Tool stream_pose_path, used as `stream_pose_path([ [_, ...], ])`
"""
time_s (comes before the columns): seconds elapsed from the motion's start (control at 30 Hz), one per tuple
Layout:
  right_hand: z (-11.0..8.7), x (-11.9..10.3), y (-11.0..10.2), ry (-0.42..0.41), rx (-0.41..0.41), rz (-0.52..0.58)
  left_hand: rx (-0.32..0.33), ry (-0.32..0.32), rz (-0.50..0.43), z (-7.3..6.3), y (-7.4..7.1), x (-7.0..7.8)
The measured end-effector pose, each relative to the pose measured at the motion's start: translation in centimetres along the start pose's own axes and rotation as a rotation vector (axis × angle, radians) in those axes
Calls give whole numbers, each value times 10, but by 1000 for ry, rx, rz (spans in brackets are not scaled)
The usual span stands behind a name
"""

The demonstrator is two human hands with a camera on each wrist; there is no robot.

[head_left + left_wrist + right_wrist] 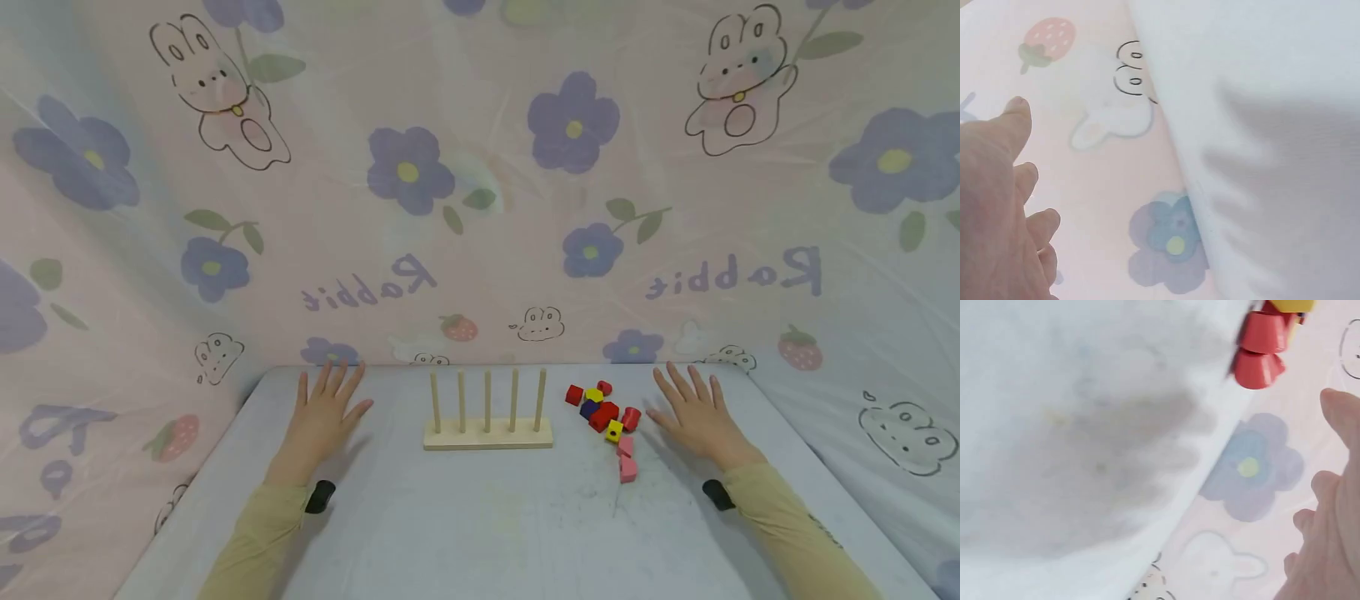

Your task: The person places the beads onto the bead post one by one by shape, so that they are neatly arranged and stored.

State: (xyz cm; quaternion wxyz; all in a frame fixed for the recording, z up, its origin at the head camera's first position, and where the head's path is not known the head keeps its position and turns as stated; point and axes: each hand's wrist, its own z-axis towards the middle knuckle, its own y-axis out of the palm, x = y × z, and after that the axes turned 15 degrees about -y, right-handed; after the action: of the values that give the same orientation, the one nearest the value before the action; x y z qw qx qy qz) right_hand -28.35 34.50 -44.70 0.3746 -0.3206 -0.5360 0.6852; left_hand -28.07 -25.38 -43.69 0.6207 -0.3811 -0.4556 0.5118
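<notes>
My left hand [324,421] is over the left part of the table with its fingers spread, holding nothing. The right hand [696,421], also spread and holding nothing, is just right of a loose group of small beads. Among these are a red bead [632,418], a yellow bead [614,431], a dark blue bead [589,409] and a pink bead [627,470]. Between the hands stands a pale wooden peg rack [487,434] with several upright bare pegs. In the right wrist view, red beads [1263,332] show at the top, apart from the fingers.
The white table [480,525] meets a printed cloth [487,233] along its back edge, and cloth hangs at both sides too. A black band [320,497] sits at the left wrist, and another black band [718,495] at the right wrist.
</notes>
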Motion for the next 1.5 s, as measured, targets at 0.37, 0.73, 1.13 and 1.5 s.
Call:
stream_pose_path([
  [0.37,12,-15,-25,-15,49,322,-71,20,-260,12,-31,9],
  [0.73,-6,-33,-25,98,44,749,-187,5,-777,-9,-30,27],
  [1.13,-41,-43,-8,93,-7,937,-437,-149,-1097,-39,18,46],
  [1.5,-48,-70,-2,115,-101,927,-612,-131,-1054,-40,39,58],
])
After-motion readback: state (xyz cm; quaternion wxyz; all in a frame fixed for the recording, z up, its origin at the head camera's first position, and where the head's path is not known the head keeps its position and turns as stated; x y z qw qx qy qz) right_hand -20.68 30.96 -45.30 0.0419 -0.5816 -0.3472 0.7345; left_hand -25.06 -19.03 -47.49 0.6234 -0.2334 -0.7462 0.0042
